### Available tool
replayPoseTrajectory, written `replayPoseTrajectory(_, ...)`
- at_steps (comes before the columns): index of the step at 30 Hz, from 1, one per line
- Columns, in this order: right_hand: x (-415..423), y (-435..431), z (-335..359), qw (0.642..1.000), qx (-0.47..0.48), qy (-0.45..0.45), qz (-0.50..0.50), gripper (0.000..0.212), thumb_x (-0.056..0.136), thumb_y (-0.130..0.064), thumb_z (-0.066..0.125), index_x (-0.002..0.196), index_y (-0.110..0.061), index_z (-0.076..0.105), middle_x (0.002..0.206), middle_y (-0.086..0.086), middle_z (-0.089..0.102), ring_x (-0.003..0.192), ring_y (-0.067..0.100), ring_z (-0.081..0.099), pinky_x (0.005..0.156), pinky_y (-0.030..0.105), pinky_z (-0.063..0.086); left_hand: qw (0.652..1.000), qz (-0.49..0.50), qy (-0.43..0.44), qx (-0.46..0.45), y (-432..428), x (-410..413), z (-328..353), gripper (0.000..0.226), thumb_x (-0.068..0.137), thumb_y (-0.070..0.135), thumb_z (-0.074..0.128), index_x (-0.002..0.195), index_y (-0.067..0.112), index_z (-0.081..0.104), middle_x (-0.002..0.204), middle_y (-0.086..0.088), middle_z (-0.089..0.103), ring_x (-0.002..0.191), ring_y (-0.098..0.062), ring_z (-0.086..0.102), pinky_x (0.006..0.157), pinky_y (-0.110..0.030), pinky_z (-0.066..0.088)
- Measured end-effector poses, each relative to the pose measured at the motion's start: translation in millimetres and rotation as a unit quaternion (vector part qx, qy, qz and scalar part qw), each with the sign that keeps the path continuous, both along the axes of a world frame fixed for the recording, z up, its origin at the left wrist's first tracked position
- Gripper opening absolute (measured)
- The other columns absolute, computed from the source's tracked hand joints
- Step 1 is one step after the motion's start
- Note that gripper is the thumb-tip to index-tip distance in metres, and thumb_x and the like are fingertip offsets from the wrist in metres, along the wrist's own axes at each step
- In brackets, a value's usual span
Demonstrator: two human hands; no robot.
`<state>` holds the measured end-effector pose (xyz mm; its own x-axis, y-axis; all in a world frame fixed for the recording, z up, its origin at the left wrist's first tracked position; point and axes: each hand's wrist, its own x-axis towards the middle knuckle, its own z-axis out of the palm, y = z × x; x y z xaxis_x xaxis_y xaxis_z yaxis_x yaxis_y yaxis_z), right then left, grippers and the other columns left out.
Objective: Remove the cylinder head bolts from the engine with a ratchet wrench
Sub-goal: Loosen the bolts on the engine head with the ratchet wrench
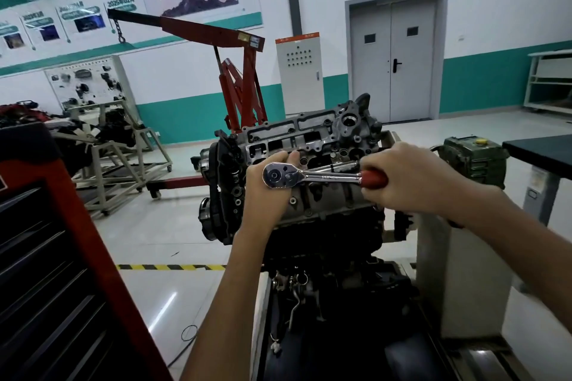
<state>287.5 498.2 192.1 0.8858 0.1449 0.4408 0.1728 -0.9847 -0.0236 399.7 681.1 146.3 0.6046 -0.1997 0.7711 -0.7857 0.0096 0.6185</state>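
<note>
The engine (309,226) stands on a stand in front of me, its grey cylinder head (297,133) uppermost with open ports and bolt holes. A chrome ratchet wrench (309,177) with a red handle lies level over the head's near side. My left hand (266,192) sits under and around the ratchet's round head, fingers curled over the top of the cylinder head. My right hand (411,179) grips the red handle. What sits below the ratchet head is hidden by my left hand. A second chrome bar (337,166) lies just behind the wrench.
A red tool cabinet (55,257) with dark drawers fills the near left. A red engine crane (238,77) stands behind the engine. A green machine (473,161) and a dark table (541,151) are at the right. Yellow-black tape (170,267) marks the floor.
</note>
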Motion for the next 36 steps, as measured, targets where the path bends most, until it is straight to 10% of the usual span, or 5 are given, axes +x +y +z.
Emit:
replayPoseTrajectory(9,-7.5,113.3,-125.1,0.857,0.492,0.09,0.121,0.021,0.083,-0.019,0.061,0.072,-0.011,0.044,0.057,0.008,0.049,0.041,0.014,0.045,0.041,0.022,0.039,0.992,-0.002,0.023,-0.128,-16.9,-8.2,-5.6,0.043,0.098,0.014,0.051,0.059,0.006,0.035,0.052,0.014,0.031,0.049,0.001,0.028,0.051,-0.009,0.025)
replayPoseTrajectory(18,0.6,6.7,-2.1,1.0,0.004,-0.014,0.022,0.026,0.08,-0.029,0.06,0.066,-0.033,0.038,0.058,-0.013,0.05,0.051,-0.002,0.049,0.047,0.014,0.038,1.0,-0.001,0.018,-0.006,4.4,2.4,6.6,0.047,0.097,0.018,0.053,0.056,0.006,0.033,0.051,0.01,0.029,0.05,-0.005,0.025,0.05,-0.02,0.024)
replayPoseTrajectory(23,-5.4,36.9,-64.0,0.985,0.171,-0.03,-0.007,0.013,0.079,-0.028,0.06,0.075,-0.023,0.049,0.063,-0.004,0.054,0.056,0.014,0.052,0.059,0.029,0.048,0.992,0.001,0.058,-0.112,-8.4,-3.1,-3.0,0.045,0.098,0.022,0.053,0.055,0.025,0.041,0.049,0.013,0.034,0.048,-0.003,0.03,0.048,-0.016,0.028)
replayPoseTrajectory(29,-4.1,99.3,-111.4,0.84,0.521,0.103,0.114,0.026,0.081,-0.019,0.065,0.062,-0.015,0.048,0.044,-0.001,0.051,0.037,0.012,0.048,0.041,0.023,0.039,0.973,-0.031,0.105,-0.203,-25.6,-4.8,-5.2,0.038,0.094,0.026,0.056,0.057,0.032,0.056,0.052,0.017,0.047,0.052,0.003,0.044,0.054,-0.009,0.038)
replayPoseTrajectory(36,9.4,3.6,-6.1,0.994,0.086,0.047,0.049,0.026,0.081,-0.02,0.061,0.059,-0.021,0.048,0.051,-0.006,0.051,0.041,0.004,0.043,0.045,0.017,0.041,0.997,-0.033,-0.021,0.065,1.6,5.7,10.7,0.046,0.096,0.018,0.055,0.054,0.009,0.037,0.051,0.006,0.032,0.049,-0.007,0.029,0.051,-0.027,0.023)
